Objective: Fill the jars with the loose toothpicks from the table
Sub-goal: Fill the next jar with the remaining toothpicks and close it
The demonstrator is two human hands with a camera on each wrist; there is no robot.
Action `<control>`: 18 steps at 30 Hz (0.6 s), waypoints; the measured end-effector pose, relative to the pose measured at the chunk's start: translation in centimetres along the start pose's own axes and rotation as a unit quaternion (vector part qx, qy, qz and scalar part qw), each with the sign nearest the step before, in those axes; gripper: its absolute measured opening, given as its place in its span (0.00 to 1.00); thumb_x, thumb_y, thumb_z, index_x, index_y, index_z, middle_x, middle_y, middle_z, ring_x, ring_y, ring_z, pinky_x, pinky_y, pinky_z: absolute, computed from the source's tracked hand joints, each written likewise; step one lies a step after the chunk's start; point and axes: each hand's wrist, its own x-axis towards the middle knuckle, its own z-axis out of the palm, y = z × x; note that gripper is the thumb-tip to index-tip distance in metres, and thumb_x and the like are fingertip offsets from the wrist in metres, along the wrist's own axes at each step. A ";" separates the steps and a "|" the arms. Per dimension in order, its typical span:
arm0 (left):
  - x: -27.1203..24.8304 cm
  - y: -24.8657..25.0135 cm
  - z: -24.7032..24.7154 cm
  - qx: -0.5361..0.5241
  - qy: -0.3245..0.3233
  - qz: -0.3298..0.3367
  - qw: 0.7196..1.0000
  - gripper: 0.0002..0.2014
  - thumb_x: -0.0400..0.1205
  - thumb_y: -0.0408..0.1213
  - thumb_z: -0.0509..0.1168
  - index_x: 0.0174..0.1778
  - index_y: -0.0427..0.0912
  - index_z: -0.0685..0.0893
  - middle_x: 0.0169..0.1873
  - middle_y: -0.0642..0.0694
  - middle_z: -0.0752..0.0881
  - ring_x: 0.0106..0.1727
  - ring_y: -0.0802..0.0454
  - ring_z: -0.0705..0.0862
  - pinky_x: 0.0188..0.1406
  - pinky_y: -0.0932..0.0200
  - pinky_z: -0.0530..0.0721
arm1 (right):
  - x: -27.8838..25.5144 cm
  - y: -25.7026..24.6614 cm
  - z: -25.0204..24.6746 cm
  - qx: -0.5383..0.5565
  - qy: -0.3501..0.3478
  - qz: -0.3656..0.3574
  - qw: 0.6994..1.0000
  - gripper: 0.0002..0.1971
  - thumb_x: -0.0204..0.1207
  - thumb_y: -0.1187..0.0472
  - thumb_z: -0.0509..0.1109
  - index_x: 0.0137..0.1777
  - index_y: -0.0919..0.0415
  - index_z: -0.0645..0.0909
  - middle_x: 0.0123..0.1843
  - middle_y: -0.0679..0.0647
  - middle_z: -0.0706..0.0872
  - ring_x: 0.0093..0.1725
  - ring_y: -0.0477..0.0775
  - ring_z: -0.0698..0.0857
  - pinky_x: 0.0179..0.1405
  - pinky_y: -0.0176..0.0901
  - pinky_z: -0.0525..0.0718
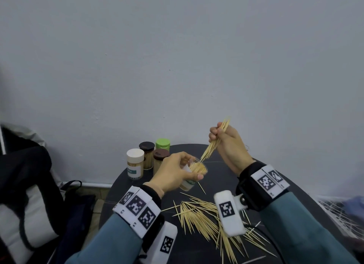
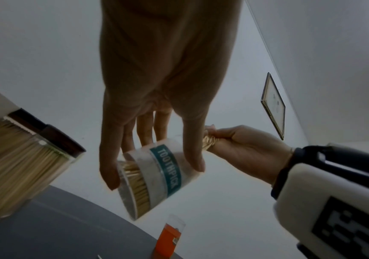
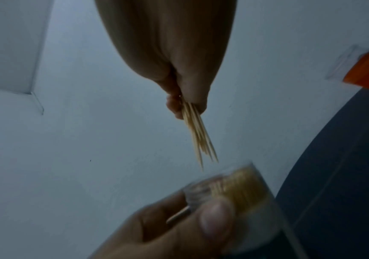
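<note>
The round dark surface point(image 1: 216, 177) carries everything. On its near half a wide scatter of loose toothpicks point(image 1: 199, 216) lies fanned out, so by my judgement much of the task remains. At the far left edge stand four capped jars point(image 1: 146, 158), packed full and touching one another; those look finished.

The open jar point(image 1: 194, 174) is lifted off the surface and tilted, mouth toward the right. The left hand point(image 1: 173, 175) wraps it, thumb on the near side and fingers round the far wall: a firm grip on the jar itself. It is already well filled with upright picks, which leaves little free room at the mouth.

The right hand point(image 1: 226, 143) is clenched on a bundle of toothpicks point(image 1: 213, 143), pinched near the bundle's middle, tips pointing down and left, just at the jar's rim.

To do this step well, I would keep the jar tilted so the picks already inside lean to one side and open a gap. Steer the bundle's tips into that gap, parallel to the picks inside, not across them. Slide the bundle in until its tips meet the bottom, and only then loosen the pinch. Letting go early would probably send picks over the rim. The splayed lower tips could snag the rim, so squeezing them together first seems wise.
</note>
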 end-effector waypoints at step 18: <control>-0.2 0.6 0.2 -0.039 0.039 0.048 0.997 0.25 0.71 0.40 0.78 0.63 0.43 0.81 0.53 0.50 0.87 0.54 0.57 0.85 0.51 0.70 0.81 | -2.6 3.2 0.1 -0.050 -0.080 0.032 0.995 0.10 0.87 0.61 0.49 0.52 0.63 0.72 0.55 0.55 0.88 0.49 0.44 0.87 0.50 0.33 0.85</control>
